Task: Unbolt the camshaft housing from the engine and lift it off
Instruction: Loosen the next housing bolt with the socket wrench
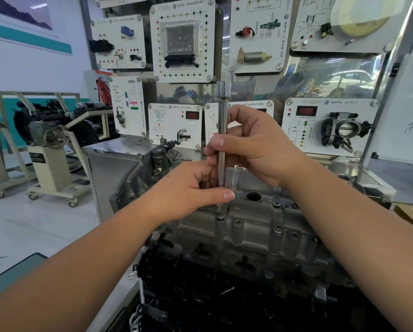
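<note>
Gripping a long steel extension bar with both hands, I hold it upright over the camshaft housing. My right hand pinches the shaft at mid-length; my left hand closes round its lower end. The bar's tip stands on a bolt near the housing's front edge. The housing sits on the engine, directly below my forearms. Display boards stand behind.

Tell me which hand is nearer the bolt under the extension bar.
Left. The left hand pinches the extension bar just above the bolt; the right hand holds it higher up.
</note>
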The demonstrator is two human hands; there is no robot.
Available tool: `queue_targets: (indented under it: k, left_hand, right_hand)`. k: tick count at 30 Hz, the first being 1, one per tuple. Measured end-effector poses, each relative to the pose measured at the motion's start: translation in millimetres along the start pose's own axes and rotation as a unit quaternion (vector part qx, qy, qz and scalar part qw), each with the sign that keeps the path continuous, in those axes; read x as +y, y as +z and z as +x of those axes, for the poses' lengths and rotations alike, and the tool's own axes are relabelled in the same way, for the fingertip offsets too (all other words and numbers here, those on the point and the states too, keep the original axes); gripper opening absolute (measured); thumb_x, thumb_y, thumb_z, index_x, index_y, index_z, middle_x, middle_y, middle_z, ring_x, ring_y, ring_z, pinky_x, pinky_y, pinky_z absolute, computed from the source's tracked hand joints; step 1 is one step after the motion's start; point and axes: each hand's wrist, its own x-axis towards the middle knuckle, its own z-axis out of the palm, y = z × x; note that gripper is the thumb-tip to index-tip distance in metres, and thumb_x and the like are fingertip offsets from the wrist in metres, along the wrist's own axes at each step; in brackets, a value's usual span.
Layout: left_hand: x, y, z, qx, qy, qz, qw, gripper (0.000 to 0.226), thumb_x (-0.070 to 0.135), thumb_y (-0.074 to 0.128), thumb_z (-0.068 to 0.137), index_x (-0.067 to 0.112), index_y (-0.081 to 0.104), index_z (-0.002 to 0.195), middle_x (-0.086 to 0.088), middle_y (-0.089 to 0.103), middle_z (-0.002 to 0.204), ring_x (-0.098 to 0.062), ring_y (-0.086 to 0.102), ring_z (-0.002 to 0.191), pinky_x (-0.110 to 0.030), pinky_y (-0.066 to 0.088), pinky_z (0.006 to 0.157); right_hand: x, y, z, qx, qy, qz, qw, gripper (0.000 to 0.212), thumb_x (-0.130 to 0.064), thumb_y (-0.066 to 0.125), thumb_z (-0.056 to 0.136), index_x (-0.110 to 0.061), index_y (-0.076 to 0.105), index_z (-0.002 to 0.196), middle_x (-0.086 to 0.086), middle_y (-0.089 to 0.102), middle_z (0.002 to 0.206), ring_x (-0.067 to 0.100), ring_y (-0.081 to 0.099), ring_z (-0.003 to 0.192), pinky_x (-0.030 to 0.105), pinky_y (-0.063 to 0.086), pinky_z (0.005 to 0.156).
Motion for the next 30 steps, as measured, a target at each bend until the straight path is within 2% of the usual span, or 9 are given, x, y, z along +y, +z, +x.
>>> queue_targets:
  k: [2,6,9,13,15,19,22,26,30]
  left_hand:
    - [-0.8,-1.9,0.1,-0.014,-0.009,0.013,1.000,0.046,0.052,0.072,0.073,0.014,0.075,0.100,-0.018,0.074,0.095,-0.036,0.069,0.089,-0.053,0.057,0.086]
    - [-0.4,-6.9,0.1,-0.050,-0.033,-0.053,0.997,0.016,0.023,0.067,0.088,0.018,0.073,0.102,0.001,0.079,0.090,-0.002,0.068,0.076,-0.018,0.051,0.064]
    - [-0.7,-5.5,1.3,-0.036,-0.013,-0.033,0.999,0.011,0.025,0.070,0.086,0.019,0.075,0.094,0.002,0.079,0.090,-0.008,0.071,0.082,-0.020,0.053,0.073]
    - [-1.8,0.0,0.5,-0.005,0.005,-0.020,1.000,0.040,0.046,0.074,0.075,0.017,0.077,0.103,-0.004,0.078,0.102,-0.025,0.073,0.099,-0.038,0.056,0.095]
    - [-3.0,-0.2,1.1,-0.008,0.002,-0.020,1.000,0.043,0.047,0.075,0.074,0.020,0.076,0.106,-0.004,0.078,0.103,-0.026,0.073,0.100,-0.042,0.056,0.096]
    - [-2.4,-3.8,0.1,-0.032,-0.006,-0.061,0.998,0.019,0.041,0.075,0.074,0.037,0.078,0.093,0.008,0.079,0.096,-0.010,0.073,0.095,-0.022,0.055,0.082]
    - [0.0,-7.0,-0.1,-0.046,-0.017,-0.085,0.995,0.012,0.027,0.074,0.081,0.025,0.076,0.093,0.000,0.080,0.093,-0.008,0.072,0.088,-0.018,0.052,0.067]
    - [0.0,-3.4,1.2,-0.028,0.011,-0.058,0.998,0.005,0.030,0.075,0.081,0.032,0.078,0.085,0.002,0.077,0.084,-0.009,0.070,0.082,-0.024,0.055,0.077]
    - [-2.5,1.7,1.7,-0.004,0.022,-0.049,0.999,0.022,0.043,0.075,0.075,0.036,0.075,0.097,0.001,0.078,0.092,-0.017,0.073,0.088,-0.032,0.057,0.087]
  right_hand:
    - [0.6,-1.2,-0.1,0.006,-0.010,0.001,1.000,0.023,-0.010,0.075,0.078,-0.006,0.056,0.091,0.011,0.075,0.074,0.024,0.073,0.068,0.035,0.062,0.063]
    - [0.4,-3.6,0.5,-0.020,0.006,0.025,0.999,0.009,-0.006,0.067,0.085,-0.004,0.064,0.093,0.013,0.076,0.081,0.023,0.074,0.071,0.031,0.061,0.064]
    - [-1.1,-3.3,-0.3,-0.046,0.024,0.045,0.998,0.013,-0.008,0.062,0.088,-0.010,0.073,0.094,0.013,0.076,0.087,0.023,0.074,0.075,0.034,0.061,0.069]
    - [-0.9,-1.9,-1.4,-0.054,0.020,0.026,0.998,0.015,-0.010,0.065,0.088,-0.009,0.066,0.103,0.012,0.076,0.087,0.023,0.074,0.075,0.034,0.061,0.068]
    - [-0.1,-1.0,-0.6,-0.042,0.016,0.013,0.999,0.025,-0.010,0.072,0.084,-0.004,0.057,0.103,0.013,0.076,0.083,0.023,0.073,0.071,0.034,0.060,0.065]
    - [0.1,-1.5,-0.5,-0.031,0.003,-0.002,1.000,0.024,-0.013,0.074,0.080,-0.005,0.054,0.089,0.015,0.076,0.081,0.025,0.073,0.070,0.036,0.062,0.065]
    - [-0.4,-3.5,-0.4,-0.039,0.011,0.011,0.999,0.012,-0.006,0.067,0.085,-0.002,0.059,0.092,0.014,0.076,0.083,0.024,0.074,0.073,0.033,0.061,0.065]
    - [-1.8,-3.2,-1.3,-0.057,0.023,0.027,0.998,0.012,-0.007,0.061,0.090,-0.006,0.068,0.099,0.013,0.076,0.088,0.024,0.074,0.077,0.035,0.061,0.070]
    - [-0.7,-0.9,-2.1,-0.055,0.024,0.014,0.998,0.015,-0.009,0.063,0.089,-0.009,0.065,0.104,0.011,0.077,0.086,0.023,0.074,0.075,0.034,0.060,0.067]
